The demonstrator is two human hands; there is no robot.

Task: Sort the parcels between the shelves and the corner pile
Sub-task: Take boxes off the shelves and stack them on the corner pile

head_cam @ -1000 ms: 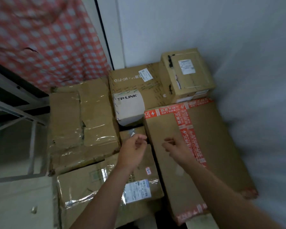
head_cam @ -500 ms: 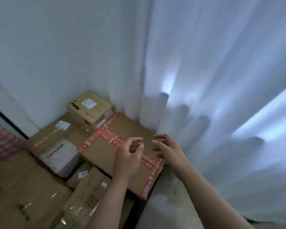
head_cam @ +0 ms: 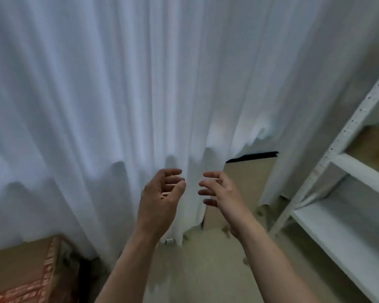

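Both my hands are raised in front of me and hold nothing. My left hand (head_cam: 162,193) has loosely curled fingers, and my right hand (head_cam: 220,190) faces it with relaxed fingers a short gap away. Of the corner pile only one brown parcel with red printed tape (head_cam: 24,270) shows, at the bottom left. A white metal shelf unit (head_cam: 337,217) stands at the right, and a brown box (head_cam: 376,147) sits on its upper level. The other parcels of the pile are out of view.
A white curtain (head_cam: 140,84) hangs across the whole view ahead of my hands. Behind its lower edge a flat brown cardboard piece (head_cam: 247,178) leans. Beige floor (head_cam: 206,259) runs between the pile and the shelves.
My view has swung right, away from the corner pile toward the curtain and shelf unit. Most parcels have left the view. Both hands stay raised and hold nothing.
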